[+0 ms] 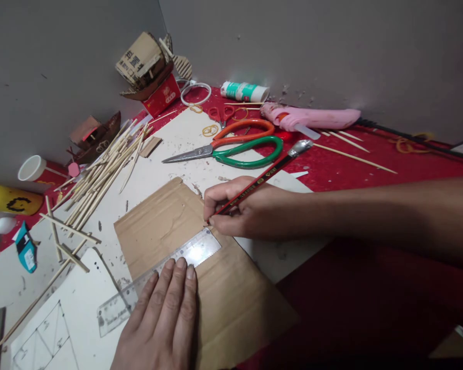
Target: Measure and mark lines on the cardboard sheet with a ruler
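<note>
My left hand [164, 313] lies flat with fingers stretched out, pressing a clear plastic ruler [198, 249] onto a piece of brown cardboard [239, 303]. The ruler runs slantwise across the cardboard, and its lower left end reaches over white paper. My right hand [250, 208] is closed around a dark red pencil [250, 190] with a metal cap at its upper end. The pencil's tip is hidden by my fingers, close to the ruler's upper right end. Left of the cardboard lies a white sheet with a line drawing [48, 334].
Behind my hands lie green-and-orange-handled scissors [216, 149], a pink glue gun [312, 117] and a white-and-green tube [245, 91]. Wooden sticks [104, 169] are heaped at left, near a paper cup [42, 169] and a teal cutter [26, 249]. A cardboard model [144, 61] stands by the wall.
</note>
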Demonstrator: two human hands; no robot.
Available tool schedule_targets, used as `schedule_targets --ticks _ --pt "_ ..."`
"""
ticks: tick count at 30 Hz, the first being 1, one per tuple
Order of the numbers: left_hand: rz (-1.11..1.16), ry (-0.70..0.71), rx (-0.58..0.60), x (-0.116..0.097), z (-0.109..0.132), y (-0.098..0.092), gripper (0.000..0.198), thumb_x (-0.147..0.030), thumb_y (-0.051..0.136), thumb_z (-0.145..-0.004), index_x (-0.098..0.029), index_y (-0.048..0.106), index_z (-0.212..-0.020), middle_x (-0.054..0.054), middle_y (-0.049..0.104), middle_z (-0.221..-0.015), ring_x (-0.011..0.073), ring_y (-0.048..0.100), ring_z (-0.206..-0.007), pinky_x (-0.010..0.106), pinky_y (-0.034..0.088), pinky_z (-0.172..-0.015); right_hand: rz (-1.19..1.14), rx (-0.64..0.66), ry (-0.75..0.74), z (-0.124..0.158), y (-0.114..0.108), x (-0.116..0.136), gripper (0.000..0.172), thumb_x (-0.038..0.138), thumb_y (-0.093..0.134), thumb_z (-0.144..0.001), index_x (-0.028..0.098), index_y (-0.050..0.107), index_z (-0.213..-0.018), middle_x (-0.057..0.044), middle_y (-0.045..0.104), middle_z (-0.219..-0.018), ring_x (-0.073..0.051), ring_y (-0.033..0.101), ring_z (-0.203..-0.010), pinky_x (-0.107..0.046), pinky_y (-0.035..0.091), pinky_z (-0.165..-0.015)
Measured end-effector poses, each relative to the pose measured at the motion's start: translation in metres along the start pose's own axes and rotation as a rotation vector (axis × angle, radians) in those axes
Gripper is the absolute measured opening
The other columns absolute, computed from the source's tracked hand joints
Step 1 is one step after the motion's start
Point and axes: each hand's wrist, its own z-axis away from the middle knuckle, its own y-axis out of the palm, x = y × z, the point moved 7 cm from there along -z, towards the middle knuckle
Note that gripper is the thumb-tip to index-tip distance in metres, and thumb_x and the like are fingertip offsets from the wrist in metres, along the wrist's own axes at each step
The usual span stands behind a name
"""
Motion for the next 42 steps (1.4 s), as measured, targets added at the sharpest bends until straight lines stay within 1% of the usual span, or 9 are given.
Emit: schedule_targets --ticks 5,10,13,18,24,29,33,38,42 --pt "-0.007 0.004 -0.002 -0.0006 -0.0003 -0.0007 0.103 -0.077 0.051 -0.084 0.005 0.042 -0.145 0.027 0.047 -0.150 0.0390 0.026 -0.149 0.045 0.011 -0.124 0.036 -0.012 -0.055 0.0009 -0.0007 0.0025 0.013 0.005 0.058 -0.073 0.017 0.061 -0.069 0.007 0.054 -0.059 -0.007 0.044 -0.055 -0.019 0.035 -0.050" --pt "-0.001 0.000 -0.003 -0.0001 -0.0004 -0.0001 0.104 -0.078 0.050 -0.083 0.006 0.042 -0.145 0.027 0.046 -0.150 0.0391 0.024 -0.149 0.044 0.011 -0.124 0.081 -0.015 -0.014 0.0011 -0.0009 0.0017 0.012 0.006 0.058 -0.073 0.017 0.063 -0.070 0.006 0.057 -0.062 -0.008 0.047 -0.058 -0.019 0.036 -0.052" --pt "-0.003 0.000 0.002 0.0007 -0.0003 0.0002 0.103 -0.077 0.050 -0.084 0.005 0.041 -0.146 0.027 0.046 -0.151 0.0389 0.023 -0.150 0.044 0.011 -0.124 0.111 -0.015 -0.024 0.0008 -0.0009 0.0007 0.011 0.006 0.059 -0.073 0.017 0.063 -0.072 0.005 0.059 -0.064 -0.008 0.049 -0.060 -0.019 0.037 -0.053" --pt "0.002 0.000 -0.006 0.0006 -0.0001 -0.0004 0.103 -0.077 0.050 -0.085 0.005 0.041 -0.146 0.026 0.046 -0.151 0.0385 0.025 -0.149 0.044 0.011 -0.124 0.115 -0.037 -0.075 0.0009 -0.0027 0.0018 0.010 0.007 0.059 -0.074 0.016 0.064 -0.073 0.006 0.058 -0.063 -0.007 0.046 -0.056 -0.019 0.035 -0.050" --pt "-0.003 0.000 -0.006 0.0000 0.0007 0.0006 0.102 -0.078 0.049 -0.084 0.004 0.043 -0.145 0.026 0.047 -0.150 0.0385 0.029 -0.147 0.044 0.012 -0.124 0.094 -0.006 -0.012 0.0011 -0.0014 0.0020 0.012 0.006 0.058 -0.071 0.016 0.062 -0.068 0.005 0.057 -0.061 -0.007 0.047 -0.056 -0.018 0.035 -0.049" --pt "-0.015 -0.003 -0.014 0.0003 -0.0002 -0.0003 0.099 -0.078 0.046 -0.086 0.003 0.045 -0.144 0.025 0.050 -0.148 0.0376 0.033 -0.146 0.044 0.014 -0.124 0.083 -0.005 -0.048 0.0015 -0.0015 0.0022 0.011 0.009 0.057 -0.072 0.017 0.064 -0.072 0.004 0.059 -0.064 -0.009 0.049 -0.059 -0.019 0.037 -0.052" --pt "-0.005 -0.003 0.001 0.0002 -0.0007 -0.0002 0.098 -0.077 0.045 -0.087 0.003 0.045 -0.144 0.025 0.050 -0.148 0.0373 0.035 -0.145 0.044 0.013 -0.124 0.097 0.007 -0.055 0.0015 -0.0012 0.0025 0.011 0.010 0.056 -0.072 0.018 0.063 -0.070 0.004 0.060 -0.064 -0.009 0.049 -0.059 -0.021 0.037 -0.054" --pt "0.005 -0.005 -0.006 0.0003 -0.0002 -0.0004 0.099 -0.077 0.048 -0.086 0.003 0.045 -0.144 0.024 0.049 -0.149 0.0369 0.034 -0.146 0.043 0.012 -0.124 0.103 0.010 -0.005 0.0017 -0.0013 0.0008 0.010 0.011 0.056 -0.071 0.018 0.063 -0.072 0.003 0.062 -0.067 -0.011 0.051 -0.062 -0.022 0.038 -0.055" --pt "0.014 -0.017 -0.008 0.0006 -0.0003 -0.0009 0.098 -0.077 0.050 -0.085 0.001 0.046 -0.144 0.024 0.048 -0.150 0.0363 0.031 -0.148 0.042 0.012 -0.125 0.101 0.011 -0.022 0.0014 -0.0013 0.0022 0.010 0.011 0.056 -0.071 0.018 0.063 -0.070 0.003 0.060 -0.064 -0.010 0.050 -0.061 -0.022 0.037 -0.054"
